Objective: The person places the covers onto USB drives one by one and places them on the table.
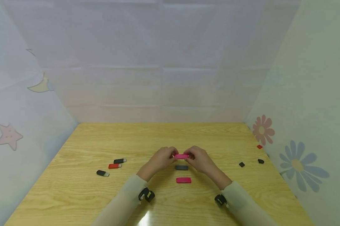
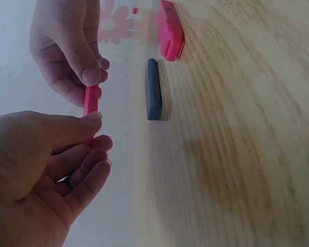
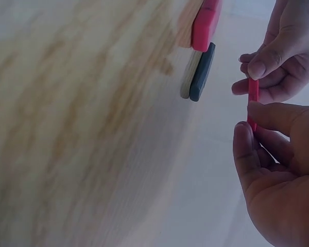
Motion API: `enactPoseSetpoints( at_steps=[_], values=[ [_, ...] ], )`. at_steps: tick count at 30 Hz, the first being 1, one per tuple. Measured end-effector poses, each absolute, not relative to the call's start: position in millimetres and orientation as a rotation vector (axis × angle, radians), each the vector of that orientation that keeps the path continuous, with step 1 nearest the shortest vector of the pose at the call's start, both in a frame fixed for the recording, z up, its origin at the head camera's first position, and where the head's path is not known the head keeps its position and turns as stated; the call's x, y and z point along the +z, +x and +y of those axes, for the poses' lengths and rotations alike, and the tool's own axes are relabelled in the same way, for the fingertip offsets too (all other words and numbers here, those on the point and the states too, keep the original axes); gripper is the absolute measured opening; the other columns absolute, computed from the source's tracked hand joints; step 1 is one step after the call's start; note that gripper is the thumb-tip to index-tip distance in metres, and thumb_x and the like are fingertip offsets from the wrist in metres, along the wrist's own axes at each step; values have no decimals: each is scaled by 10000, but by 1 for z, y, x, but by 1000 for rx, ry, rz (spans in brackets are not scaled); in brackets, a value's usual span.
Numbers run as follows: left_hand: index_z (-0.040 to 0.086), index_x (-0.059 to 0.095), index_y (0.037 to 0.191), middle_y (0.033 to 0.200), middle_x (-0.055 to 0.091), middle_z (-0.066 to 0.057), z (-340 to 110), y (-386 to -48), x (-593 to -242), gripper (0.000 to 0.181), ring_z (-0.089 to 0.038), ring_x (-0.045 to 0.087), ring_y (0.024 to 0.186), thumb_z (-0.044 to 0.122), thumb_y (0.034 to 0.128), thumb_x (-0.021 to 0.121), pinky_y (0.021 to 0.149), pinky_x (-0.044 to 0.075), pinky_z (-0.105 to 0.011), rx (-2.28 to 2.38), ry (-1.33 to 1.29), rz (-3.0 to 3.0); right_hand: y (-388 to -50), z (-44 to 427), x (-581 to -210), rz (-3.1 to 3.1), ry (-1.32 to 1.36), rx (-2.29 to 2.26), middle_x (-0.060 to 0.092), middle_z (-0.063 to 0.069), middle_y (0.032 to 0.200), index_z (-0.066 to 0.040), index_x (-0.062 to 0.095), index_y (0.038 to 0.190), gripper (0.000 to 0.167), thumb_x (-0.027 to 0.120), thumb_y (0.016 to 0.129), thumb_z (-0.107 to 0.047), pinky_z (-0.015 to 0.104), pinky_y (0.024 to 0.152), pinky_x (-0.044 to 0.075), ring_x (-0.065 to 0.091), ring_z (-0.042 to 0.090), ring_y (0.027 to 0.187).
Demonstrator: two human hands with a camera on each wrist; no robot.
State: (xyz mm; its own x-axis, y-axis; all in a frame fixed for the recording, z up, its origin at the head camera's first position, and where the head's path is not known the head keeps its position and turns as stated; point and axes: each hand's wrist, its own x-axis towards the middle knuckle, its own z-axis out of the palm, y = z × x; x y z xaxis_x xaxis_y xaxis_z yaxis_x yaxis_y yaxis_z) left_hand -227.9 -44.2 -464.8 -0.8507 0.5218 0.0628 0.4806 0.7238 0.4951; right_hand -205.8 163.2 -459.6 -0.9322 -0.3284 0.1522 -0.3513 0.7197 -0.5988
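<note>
Both hands meet above the middle of the wooden table, pinching opposite ends of a slim pink USB stick (image 1: 181, 156). My left hand (image 1: 162, 158) has its left end between thumb and fingers, and my right hand (image 1: 200, 160) grips the right end. In the wrist views the stick (image 2: 91, 100) is partly covered by fingertips; no metal plug shows. Closer to me, a dark grey stick (image 1: 181, 168) lies on the table, and nearer still lies a second pink stick (image 1: 183, 180). All three are roughly parallel in the head view.
To the left lie a black USB stick (image 1: 118, 161), a red one (image 1: 113, 166) and another black one (image 1: 101, 173), metal plugs bare. Small caps lie far right: red (image 1: 259, 147), dark rounded (image 1: 261, 161) and black square (image 1: 242, 164). Cloth-like walls enclose the table (image 1: 74, 194).
</note>
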Motion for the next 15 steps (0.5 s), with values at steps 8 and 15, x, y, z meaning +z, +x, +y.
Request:
enactPoseSetpoints(
  at_steps=[8,15],
  values=[
    [111,736,1057,987,728,7,-40,-236,-475,115,-150,620,924,146,949,721,825,531,-314,778,814,2831,-214,160,-465,-2993,545,904,660,30,954,-62,740,1027,138,763,893,-41,323,757,550,611,130,834],
    [113,740,1017,967,702,17,-38,-239,-486,106,-148,626,945,147,917,745,870,529,-321,722,809,2847,-224,158,-475,-3046,571,864,643,21,900,-61,734,971,108,733,878,-6,355,757,521,569,149,815]
  ],
)
